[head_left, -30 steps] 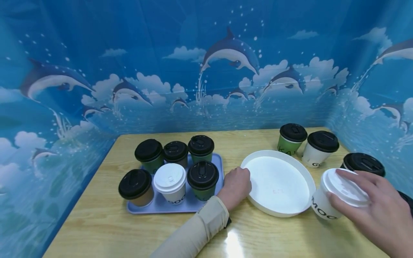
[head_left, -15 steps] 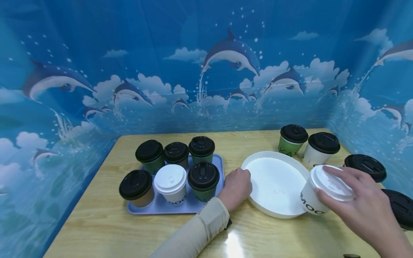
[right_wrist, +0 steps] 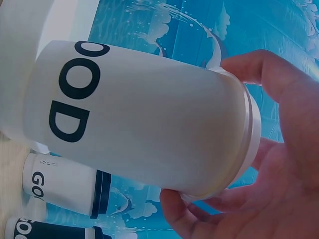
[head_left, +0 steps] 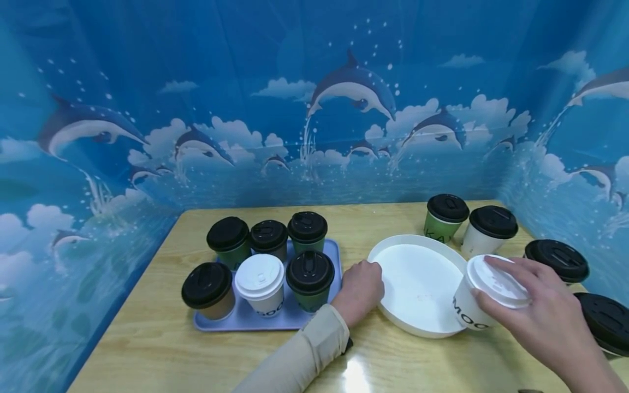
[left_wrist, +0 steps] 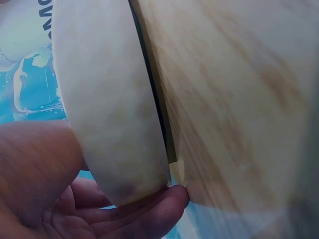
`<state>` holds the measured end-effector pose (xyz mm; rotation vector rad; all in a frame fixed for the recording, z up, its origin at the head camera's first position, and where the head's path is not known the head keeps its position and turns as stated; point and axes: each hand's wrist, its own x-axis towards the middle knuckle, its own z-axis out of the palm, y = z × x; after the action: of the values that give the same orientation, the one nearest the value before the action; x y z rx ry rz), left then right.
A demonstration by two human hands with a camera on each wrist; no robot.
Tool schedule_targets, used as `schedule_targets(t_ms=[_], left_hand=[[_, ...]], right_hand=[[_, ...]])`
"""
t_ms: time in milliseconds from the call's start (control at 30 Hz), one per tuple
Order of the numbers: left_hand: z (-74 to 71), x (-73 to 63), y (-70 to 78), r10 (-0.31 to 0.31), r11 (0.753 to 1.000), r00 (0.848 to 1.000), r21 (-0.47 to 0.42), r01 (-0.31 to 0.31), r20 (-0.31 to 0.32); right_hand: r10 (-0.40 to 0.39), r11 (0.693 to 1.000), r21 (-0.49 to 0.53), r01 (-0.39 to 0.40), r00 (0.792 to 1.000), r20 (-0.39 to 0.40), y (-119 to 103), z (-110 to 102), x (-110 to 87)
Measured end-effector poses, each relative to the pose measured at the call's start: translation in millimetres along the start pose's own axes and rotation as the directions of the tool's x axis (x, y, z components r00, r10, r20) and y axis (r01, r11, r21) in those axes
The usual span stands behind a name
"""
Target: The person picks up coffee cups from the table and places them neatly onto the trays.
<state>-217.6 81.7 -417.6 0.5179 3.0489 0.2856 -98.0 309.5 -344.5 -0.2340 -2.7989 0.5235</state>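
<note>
My right hand (head_left: 545,311) holds a white paper cup (head_left: 474,303) by its white lid (head_left: 498,281), thumb on one side and fingers on the other. The cup tilts a little and overlaps the right rim of a white round tray (head_left: 422,289). Dark lettering shows on its side in the right wrist view, where the cup (right_wrist: 149,114) fills the middle. On the tray's left side, my left hand (head_left: 361,289) grips the rim. In the left wrist view the tray wall (left_wrist: 107,99) sits between the thumb and the fingers (left_wrist: 159,211), whose tips curl under the bottom edge.
A lilac tray (head_left: 245,325) at left carries several lidded cups, including a white-lidded cup (head_left: 260,284). Behind the round tray stand a green cup (head_left: 444,218) and a white black-lidded cup (head_left: 488,229). More black-lidded cups (head_left: 557,259) line the right edge. A dolphin-print curtain (head_left: 314,109) borders the table.
My right hand has carried the white cup leftward, from beside the round tray to over its right rim. The left hand keeps its grip on the tray, which stays in place.
</note>
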Motion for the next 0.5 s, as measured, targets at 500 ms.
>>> schedule_targets(t_ms=[500], left_hand=[[0.7, -0.6, 0.4, 0.006, 1.0, 1.0, 0.008, -0.006, -0.03]], right_hand=[[-0.055, 0.998, 0.037, 0.056, 0.998, -0.03, -4.4, 1.0, 3.5]])
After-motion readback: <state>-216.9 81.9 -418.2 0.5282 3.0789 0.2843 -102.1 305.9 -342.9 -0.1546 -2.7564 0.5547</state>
